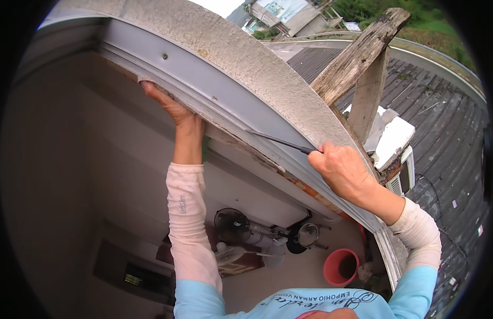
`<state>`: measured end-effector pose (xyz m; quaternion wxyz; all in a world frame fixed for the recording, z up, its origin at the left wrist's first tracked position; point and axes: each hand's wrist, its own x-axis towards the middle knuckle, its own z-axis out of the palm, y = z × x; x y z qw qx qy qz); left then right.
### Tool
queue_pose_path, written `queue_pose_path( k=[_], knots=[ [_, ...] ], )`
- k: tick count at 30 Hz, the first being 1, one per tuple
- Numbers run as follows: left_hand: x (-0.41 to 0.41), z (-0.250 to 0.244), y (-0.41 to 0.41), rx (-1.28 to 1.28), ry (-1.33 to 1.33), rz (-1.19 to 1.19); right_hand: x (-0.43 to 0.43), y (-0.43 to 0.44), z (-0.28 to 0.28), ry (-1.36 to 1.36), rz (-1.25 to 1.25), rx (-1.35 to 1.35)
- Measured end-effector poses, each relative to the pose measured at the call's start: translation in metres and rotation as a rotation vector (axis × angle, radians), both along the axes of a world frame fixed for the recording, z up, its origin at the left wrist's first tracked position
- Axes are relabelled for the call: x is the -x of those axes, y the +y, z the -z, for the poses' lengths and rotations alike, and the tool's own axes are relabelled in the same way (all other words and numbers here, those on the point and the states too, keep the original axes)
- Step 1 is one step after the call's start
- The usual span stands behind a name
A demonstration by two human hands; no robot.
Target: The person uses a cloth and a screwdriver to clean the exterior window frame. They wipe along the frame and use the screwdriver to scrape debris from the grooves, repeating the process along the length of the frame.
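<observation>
My right hand [342, 169] grips the dark handle of a thin-shafted tool, likely a screwdriver [276, 139]. Its tip touches the track of a grey metal window frame [226, 101], near the inner side. Farther left, my left hand [172, 104] is hooked onto the frame's inner edge, its fingers mostly hidden. Along that edge runs a worn beige strip [246, 145]; I cannot tell whether it is cloth or crumbling plaster. Two screw heads [164, 56] show in the frame's flat face. Outside the frame lies a rough concrete ledge [246, 60].
Beyond the ledge, weathered timbers [362, 56] jut up over a dark corrugated roof [438, 115], next to a white outdoor unit [408, 169]. Far below indoors are a red bucket [341, 267], an electric fan [231, 224] and a round stool [308, 234]. A road curves past outside.
</observation>
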<state>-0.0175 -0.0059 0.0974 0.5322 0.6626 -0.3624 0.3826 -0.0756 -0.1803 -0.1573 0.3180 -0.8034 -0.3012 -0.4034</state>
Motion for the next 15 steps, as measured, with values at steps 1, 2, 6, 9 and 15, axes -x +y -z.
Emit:
queue_pose_path(
  k=[1, 2, 6, 9, 15],
  knots=[
    [-0.002, -0.003, 0.002, -0.001, -0.013, 0.014, -0.005, 0.004, -0.017, -0.015, 0.008, -0.004],
    [-0.01, -0.006, 0.008, -0.002, -0.026, 0.028, -0.011, 0.006, -0.031, -0.029, 0.017, -0.008],
    [-0.007, -0.003, 0.003, 0.038, 0.004, 0.021, -0.01, -0.003, -0.02, -0.022, 0.019, 0.044],
    [-0.01, -0.006, 0.011, 0.062, -0.021, 0.021, -0.003, -0.013, 0.006, -0.01, -0.028, 0.052],
    [-0.003, -0.002, -0.006, 0.098, 0.012, 0.06, -0.024, -0.005, -0.076, -0.083, -0.023, 0.033]
  ],
)
